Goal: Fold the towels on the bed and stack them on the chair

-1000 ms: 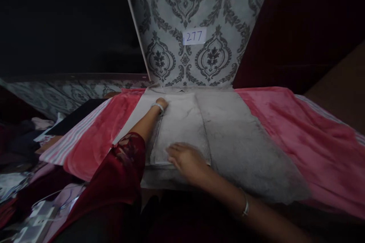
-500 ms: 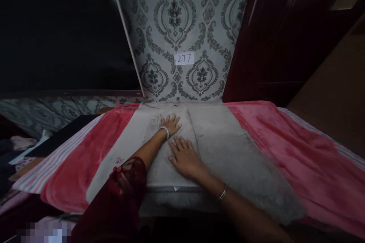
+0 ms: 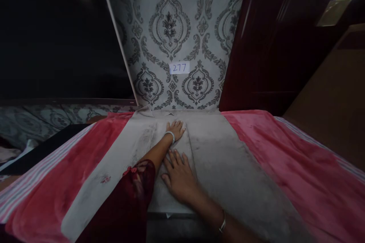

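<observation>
Grey garment (image 3: 216, 159) lies flat on a pink blanket (image 3: 299, 167), centred in view. Long axis runs from the near edge of the bed away toward the wall, far end w/ a collar-like edge just at the wall's foot. A lengthwise fold line runs along the middle; the left part is folded over and looks paler. A small reddish motif shows on the near-left part of the cloth.

Left hand (image 3: 176, 129) is far out, palm down, fingers spread flat on the garment near its far end; not gripping anything. Silver bangle on that wrist, dark red lace sleeve further back on the arm. Right hand (image 3: 177, 174) is nearer, also flat & open, palm pressed on the folded part just beside the fold line, fingers pointing away; holds nothing. Bracelet on the right wrist too. The hands are close, left ahead of right, not touching.

Surface: the blanket has a striped border at both sides. Behind it stands a wall panel w/ grey damask wallpaper (image 3: 171, 26) and a white label reading 277 (image 3: 179, 68). Dark red wood cabinet (image 3: 270, 45) at right, brown surface beyond it.

Room is very dim. Left background nearly black, nothing readable there. Garment's near end is cut off by the frame bottom and partly covered by the arms, so garment type: can't tell for sure.
</observation>
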`<state>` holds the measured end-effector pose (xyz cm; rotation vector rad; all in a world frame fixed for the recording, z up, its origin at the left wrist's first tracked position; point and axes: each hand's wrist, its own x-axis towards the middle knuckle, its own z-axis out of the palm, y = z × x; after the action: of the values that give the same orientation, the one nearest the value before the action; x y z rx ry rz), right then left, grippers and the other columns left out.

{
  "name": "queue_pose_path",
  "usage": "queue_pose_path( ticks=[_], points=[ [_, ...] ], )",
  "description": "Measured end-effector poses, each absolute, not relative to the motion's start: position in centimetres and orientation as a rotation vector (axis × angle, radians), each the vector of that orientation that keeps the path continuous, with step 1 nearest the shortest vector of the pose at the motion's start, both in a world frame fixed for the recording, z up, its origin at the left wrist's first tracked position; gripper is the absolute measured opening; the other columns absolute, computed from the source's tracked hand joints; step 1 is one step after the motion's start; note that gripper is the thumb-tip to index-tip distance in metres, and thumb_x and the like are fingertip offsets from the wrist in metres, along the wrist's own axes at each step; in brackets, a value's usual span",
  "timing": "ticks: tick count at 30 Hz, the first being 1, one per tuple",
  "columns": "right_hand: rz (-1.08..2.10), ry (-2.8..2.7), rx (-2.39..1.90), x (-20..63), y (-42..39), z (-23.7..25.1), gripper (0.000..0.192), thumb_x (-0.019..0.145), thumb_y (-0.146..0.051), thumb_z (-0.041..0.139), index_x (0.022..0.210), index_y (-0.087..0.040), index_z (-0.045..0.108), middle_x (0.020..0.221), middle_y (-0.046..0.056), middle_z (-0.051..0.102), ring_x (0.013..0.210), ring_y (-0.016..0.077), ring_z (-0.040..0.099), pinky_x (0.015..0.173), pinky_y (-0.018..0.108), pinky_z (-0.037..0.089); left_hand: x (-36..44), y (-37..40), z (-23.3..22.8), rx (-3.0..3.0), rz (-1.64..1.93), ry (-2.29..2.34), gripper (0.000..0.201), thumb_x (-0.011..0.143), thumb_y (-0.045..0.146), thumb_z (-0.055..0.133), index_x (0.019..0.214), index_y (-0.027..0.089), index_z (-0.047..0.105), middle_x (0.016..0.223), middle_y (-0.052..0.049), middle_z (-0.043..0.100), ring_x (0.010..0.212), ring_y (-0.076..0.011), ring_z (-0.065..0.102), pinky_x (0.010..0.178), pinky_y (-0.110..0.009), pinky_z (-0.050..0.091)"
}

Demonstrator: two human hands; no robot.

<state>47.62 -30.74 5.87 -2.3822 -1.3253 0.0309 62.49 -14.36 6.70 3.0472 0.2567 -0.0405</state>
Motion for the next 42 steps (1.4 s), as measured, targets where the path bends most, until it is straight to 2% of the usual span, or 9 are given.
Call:
queue_pose_path(
  ticks=[5,10,17,20,25,27,31,38,42],
  points=[
    [0.051,-1.304,-2.364,47.8,-30.6,5.6,0.061,0.1,-0.048,0.042,0.154,-0.02,0.039,0.163,0.011,0.02,0.152,0.0306,0.009,0.123,0.056,0.007,62.4,-14.5,6.5,3.067,-0.038,0.319,0.069,0.096,0.055,0.022,0.159,0.026,0.024,0.166,-0.006,0.02,0.152,-0.0364,0.013,0.119,-0.064,0.009],
    [0.065,-1.319,-2.388,47.8,-30.6,5.4,0.061,0.1,-0.048,0.043,0.154,-0.02,0.039,0.163,0.011,0.02,0.152,0.0307,0.012,0.122,0.056,0.008,61.7,-14.4,7.1,3.069,-0.068,0.349,0.07,0.095,0.061,0.024,0.158,0.031,0.026,0.167,-0.003,0.018,0.153,-0.0304,0.013,0.122,-0.057,0.011],
    [0.074,-1.349,-2.458,47.6,-30.7,5.5,0.06,0.102,-0.046,0.037,0.157,-0.022,0.033,0.164,0.01,0.02,0.152,0.03,0.013,0.122,0.054,0.009,56.6,-10.0,8.4,3.063,-0.114,0.61,0.071,0.097,0.057,0.021,0.158,0.021,0.024,0.167,-0.014,0.014,0.153,-0.0331,0.012,0.119,-0.062,0.013],
    [0.124,-1.369,-2.505,47.8,-30.9,6.3,0.061,0.102,-0.047,0.035,0.158,-0.021,0.03,0.165,0.011,0.017,0.152,0.0299,0.01,0.121,0.053,0.008,54.2,-8.6,9.1,3.082,-0.179,0.59,0.067,0.099,0.052,0.024,0.158,0.02,0.023,0.167,-0.012,0.014,0.153,-0.0304,0.014,0.12,-0.056,0.015],
    [0.317,-1.508,-2.481,47.4,-32.5,7.1,0.064,0.102,-0.055,0.033,0.159,-0.027,0.026,0.166,0.008,0.01,0.153,0.0317,0.003,0.121,0.056,0.006,50.7,-9.8,10.1,3.117,-0.25,0.489,0.062,0.098,0.055,0.03,0.151,0.024,0.039,0.167,-0.01,0.018,0.153,-0.0338,0.013,0.117,-0.063,0.014],
    [0.337,-1.589,-2.436,46.5,-33.7,7.0,0.062,0.102,-0.055,0.033,0.159,-0.032,0.026,0.166,0.004,0.011,0.153,0.0331,0.003,0.12,0.06,0.008,48.6,-11.1,9.7,3.137,-0.234,0.249,0.063,0.098,0.057,0.032,0.152,0.027,0.037,0.168,-0.008,0.014,0.154,-0.0321,0.009,0.119,-0.062,0.012],
    [0.13,-1.633,-2.382,44.0,-36.2,5.7,0.059,0.102,-0.05,0.038,0.158,-0.032,0.029,0.165,0.004,0.02,0.152,0.0344,0.01,0.119,0.063,0.011,44.7,-12.9,8.1,3.095,-0.185,-0.003,0.066,0.099,0.056,0.031,0.158,0.028,0.024,0.168,-0.008,0.015,0.154,-0.0294,0.012,0.12,-0.059,0.013],
    [-0.068,-1.565,-2.254,42.7,-39.8,3.4,0.053,0.1,-0.039,0.046,0.151,-0.027,0.044,0.159,0.005,0.035,0.149,0.031,0.024,0.118,0.058,0.025,43.8,-13.4,8.1,3.102,-0.191,0.111,0.065,0.1,0.05,0.034,0.158,0.022,0.024,0.167,-0.013,0.014,0.154,-0.031,0.01,0.121,-0.059,0.012],
    [-0.012,-1.502,-2.038,44.5,-42.1,3.9,0.044,0.103,-0.036,0.037,0.142,-0.025,0.056,0.143,0.007,0.057,0.137,0.0241,0.047,0.113,0.05,0.04,41.3,-15.2,8.9,3.069,-0.224,0.147,0.074,0.097,0.059,0.039,0.157,0.019,0.027,0.165,-0.019,0.019,0.152,-0.0349,0.016,0.119,-0.063,0.015]
  ],
)
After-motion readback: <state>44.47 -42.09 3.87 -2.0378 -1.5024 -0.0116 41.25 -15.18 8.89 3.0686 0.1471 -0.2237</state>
